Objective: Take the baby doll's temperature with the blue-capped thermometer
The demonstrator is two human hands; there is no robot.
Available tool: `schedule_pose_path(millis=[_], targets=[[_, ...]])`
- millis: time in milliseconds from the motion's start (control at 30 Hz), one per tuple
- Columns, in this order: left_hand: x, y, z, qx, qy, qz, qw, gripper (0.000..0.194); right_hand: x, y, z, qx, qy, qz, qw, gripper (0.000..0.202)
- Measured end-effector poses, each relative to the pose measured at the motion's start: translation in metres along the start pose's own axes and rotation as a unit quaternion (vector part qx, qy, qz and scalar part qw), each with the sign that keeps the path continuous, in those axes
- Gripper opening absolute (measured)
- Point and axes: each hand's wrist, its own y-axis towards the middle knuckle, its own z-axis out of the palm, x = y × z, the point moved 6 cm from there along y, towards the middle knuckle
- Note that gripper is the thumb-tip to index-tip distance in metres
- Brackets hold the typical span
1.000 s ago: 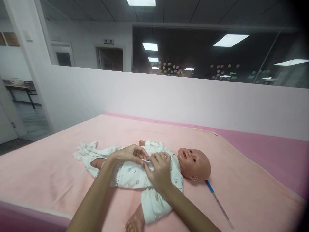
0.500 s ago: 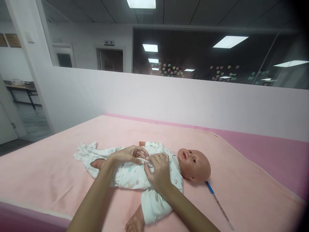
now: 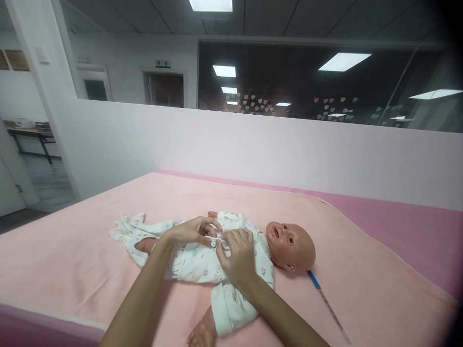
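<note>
A baby doll (image 3: 294,246) lies on its back with its head to the right, dressed in a white patterned outfit (image 3: 197,265). At the doll's middle, the fingers of my left hand (image 3: 197,230) are bent round the front edge of the cloth, closed on it. My right hand (image 3: 237,255) pinches the same edge just to the right, its thumb and fingers close to the left fingertips. A small round button or snap shows between the two hands. One bare foot or leg of the doll shows through the garment on the left.
The doll rests on a peach blanket (image 3: 90,270) spread over a pink padded surface (image 3: 398,226). Beside the doll's head lies a thin stick with a blue end (image 3: 314,280), perhaps a thermometer. A white half wall (image 3: 289,154) runs along the back.
My left fingers have shifted slightly on the cloth edge, and the small button or snap now shows more clearly. My right hand and the doll look nearly unmoved.
</note>
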Motion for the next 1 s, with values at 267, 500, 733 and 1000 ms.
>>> schedule_pose_path(millis=[267, 500, 733, 1000], targets=[[-0.004, 0.000, -0.002, -0.020, -0.018, 0.023, 0.999, 0.051, 0.000, 0.000, -0.005, -0.034, 0.003, 0.001, 0.999, 0.005], [-0.004, 0.004, -0.002, -0.036, -0.025, 0.037, 0.998, 0.049, 0.006, 0.002, -0.004, -0.018, 0.004, -0.043, 0.999, 0.008], [-0.004, 0.003, 0.000, -0.035, -0.003, 0.025, 0.999, 0.040, 0.010, 0.000, -0.004, -0.019, 0.013, -0.085, 0.996, 0.005], [0.010, 0.007, -0.010, -0.064, 0.111, -0.007, 0.992, 0.031, 0.015, 0.002, -0.001, -0.018, -0.001, -0.113, 0.993, 0.012]])
